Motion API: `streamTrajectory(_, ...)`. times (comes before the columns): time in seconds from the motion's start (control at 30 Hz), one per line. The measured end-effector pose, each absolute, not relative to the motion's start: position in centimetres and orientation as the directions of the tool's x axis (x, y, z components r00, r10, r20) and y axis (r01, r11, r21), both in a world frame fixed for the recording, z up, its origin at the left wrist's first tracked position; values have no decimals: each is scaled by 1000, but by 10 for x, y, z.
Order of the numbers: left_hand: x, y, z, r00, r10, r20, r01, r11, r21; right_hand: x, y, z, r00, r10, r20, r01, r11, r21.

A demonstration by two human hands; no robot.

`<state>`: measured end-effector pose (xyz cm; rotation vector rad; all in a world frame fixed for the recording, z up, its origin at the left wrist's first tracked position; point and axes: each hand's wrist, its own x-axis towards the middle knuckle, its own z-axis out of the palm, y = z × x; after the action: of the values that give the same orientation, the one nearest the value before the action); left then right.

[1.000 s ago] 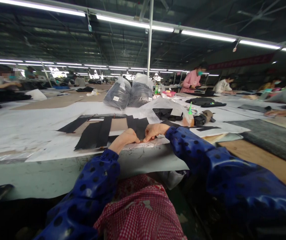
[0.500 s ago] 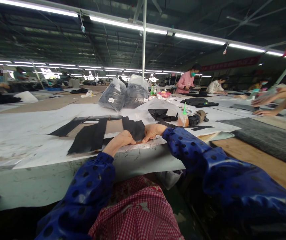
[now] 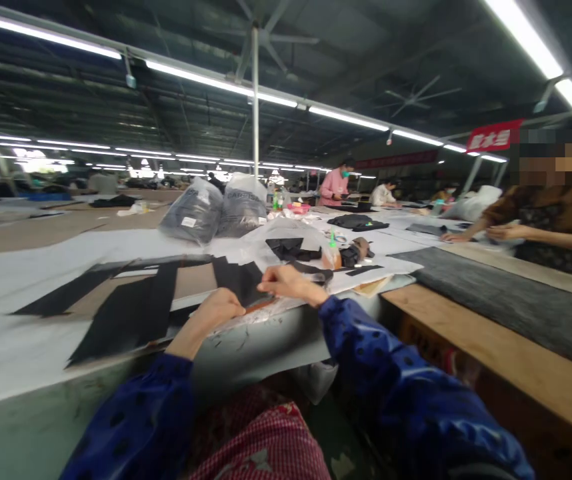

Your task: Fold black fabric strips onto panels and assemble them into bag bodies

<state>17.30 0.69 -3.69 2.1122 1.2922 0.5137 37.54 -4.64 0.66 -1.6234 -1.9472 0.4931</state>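
Note:
A narrow brown strip [image 3: 260, 305] lies near the table's front edge, between my hands. My left hand [image 3: 211, 315] is closed, its fingertips pressed on the strip's left end. Just above the strip's other side, my right hand [image 3: 289, 283] is pinched. Whatever it may hold is too small to make out. Flat black fabric pieces [image 3: 126, 317] are spread left of my hands, overlapping a beige panel [image 3: 193, 281]. More black material reaches behind my fingers.
White paper [image 3: 111, 243] covers the tabletop. Behind my right hand stands a glue bottle [image 3: 331, 257] with a green nozzle. Filled plastic bags [image 3: 193, 212] sit farther back. To the right are dark grey fabric [image 3: 496, 293] on a wooden board [image 3: 456, 320] and a co-worker [image 3: 561, 213].
My view has turned right, bringing the co-worker at the right further into sight. My right hand has lifted off the strip, its fingers now pinched; my left hand stays at the strip.

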Motion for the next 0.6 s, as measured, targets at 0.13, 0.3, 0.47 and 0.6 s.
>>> streamTrajectory(0.13,182,14,-45,489,873,-5,691,-384,613,344,-39,-21,-303,896,325,758,433,-488)
streamTrajectory(0.3,182,20,-50,498,867,10,710,-414,569,342,-26,-45,-262,906,332,757,406,-512)
streamTrajectory(0.47,181,26,-62,468,876,117,696,-447,561,344,-27,-57,-201,907,371,721,393,-570)
streamTrajectory(0.6,181,25,-62,463,880,107,680,-430,594,344,-25,-62,-179,903,390,703,394,-592)
